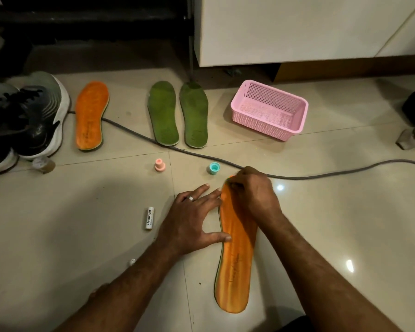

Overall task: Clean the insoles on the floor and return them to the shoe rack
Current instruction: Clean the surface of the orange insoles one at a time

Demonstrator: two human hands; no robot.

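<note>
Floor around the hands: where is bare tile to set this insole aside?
Bare tile lies right of the near orange insole, below the grey cable, and left of the white tube. Crowded: between the pink cap, teal cap and both hands.

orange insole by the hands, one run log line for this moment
near orange insole flat on floor | left hand steadies its edge | right hand works its toe

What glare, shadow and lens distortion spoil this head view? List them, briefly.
Head view: two bright glare spots on the glossy floor tiles, right of the near orange insole; a soft shadow spreads left of the left hand; the top-left corner, behind the shoes, is nearly black; the wide lens bows the cabinet edges; the right hand looks slightly soft.
</note>
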